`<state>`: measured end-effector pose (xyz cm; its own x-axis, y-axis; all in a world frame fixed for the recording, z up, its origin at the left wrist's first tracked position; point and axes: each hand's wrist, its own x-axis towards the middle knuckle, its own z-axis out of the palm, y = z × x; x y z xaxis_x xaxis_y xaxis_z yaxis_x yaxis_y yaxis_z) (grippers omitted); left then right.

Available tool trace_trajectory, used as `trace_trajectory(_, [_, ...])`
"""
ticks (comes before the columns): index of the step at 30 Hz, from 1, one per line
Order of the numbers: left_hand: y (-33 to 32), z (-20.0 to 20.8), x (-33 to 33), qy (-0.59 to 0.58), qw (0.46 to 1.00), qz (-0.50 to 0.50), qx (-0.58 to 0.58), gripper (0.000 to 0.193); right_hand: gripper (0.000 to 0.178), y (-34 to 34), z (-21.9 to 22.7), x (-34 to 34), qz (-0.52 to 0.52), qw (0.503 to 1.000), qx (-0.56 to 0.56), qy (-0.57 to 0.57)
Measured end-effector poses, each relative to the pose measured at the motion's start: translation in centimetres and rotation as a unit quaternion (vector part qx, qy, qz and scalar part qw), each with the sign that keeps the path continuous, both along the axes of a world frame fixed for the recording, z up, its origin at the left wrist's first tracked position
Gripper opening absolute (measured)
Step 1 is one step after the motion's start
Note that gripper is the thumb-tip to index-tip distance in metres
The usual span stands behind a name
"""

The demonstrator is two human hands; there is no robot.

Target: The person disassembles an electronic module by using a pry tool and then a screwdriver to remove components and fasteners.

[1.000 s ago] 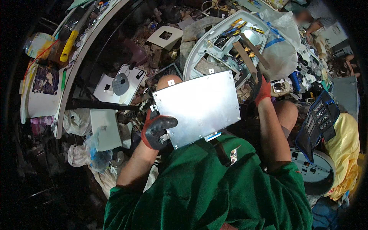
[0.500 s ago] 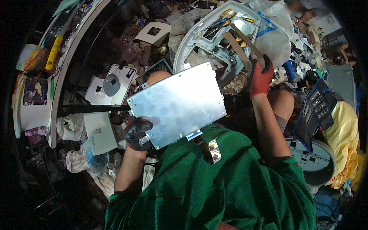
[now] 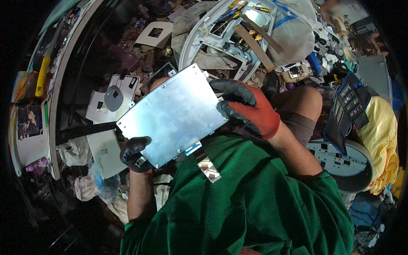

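Note:
A flat, shiny silver metal panel (image 3: 170,114) is held tilted above my lap, with small screws and tabs along its edges. My left hand (image 3: 136,154), in a black-and-red work glove, grips its lower left corner, thumb on top. At the panel's right edge is my right hand (image 3: 250,106), in a matching glove. Its fingers are apart and the tips reach the edge; whether they press on it I cannot tell. From the panel's near side hangs a ribbon-like strip (image 3: 209,171) next to a white-and-blue connector (image 3: 193,148).
Ahead, a large grey plastic casing (image 3: 187,55) holds screwdrivers (image 3: 233,12) and two brown strips (image 3: 255,47). To the right hang a dark tool pouch (image 3: 349,106) and a yellow sack (image 3: 382,140). White plastic covers (image 3: 104,153) lie left, near a long curved rim (image 3: 63,72).
My right hand has left the brown strips at the casing and come down and left to the panel's right edge. The panel stays in my left hand; the whole view has shifted slightly.

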<state>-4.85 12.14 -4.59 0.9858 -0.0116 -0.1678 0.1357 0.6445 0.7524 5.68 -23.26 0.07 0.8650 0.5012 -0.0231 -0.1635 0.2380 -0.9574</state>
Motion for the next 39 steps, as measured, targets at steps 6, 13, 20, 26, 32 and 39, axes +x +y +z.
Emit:
trace_trajectory(6, [0.4,-0.2,-0.1,-0.024,0.999,0.005,0.026,0.04,0.041,-0.3,-0.4,0.2,0.025,1.0,0.002,0.005])
trace_trajectory(13, [0.7,-0.3,-0.2,-0.053,0.997,0.012,0.054,0.035,0.041,-0.3,-0.9,0.3,0.024,1.0,0.019,-0.007])
trace_trajectory(20, [1.0,-0.8,-0.3,-0.095,0.993,0.022,0.073,0.029,0.04,1.1,-1.2,0.6,0.037,0.999,0.018,-0.008])
trace_trajectory(26, [4.4,-3.1,-2.0,-0.073,0.963,0.012,0.261,0.038,0.041,3.3,-6.4,0.6,0.055,0.996,0.038,0.053])
trace_trajectory(32, [4.0,-1.6,-1.1,0.202,0.977,-0.059,0.043,0.032,0.04,5.1,-9.9,-0.4,0.075,0.994,-0.032,0.07])
trace_trajectory(39, [5.2,-3.9,-0.5,0.399,0.915,-0.035,-0.054,0.032,0.037,4.9,-8.8,-0.1,0.108,0.991,-0.068,0.048])
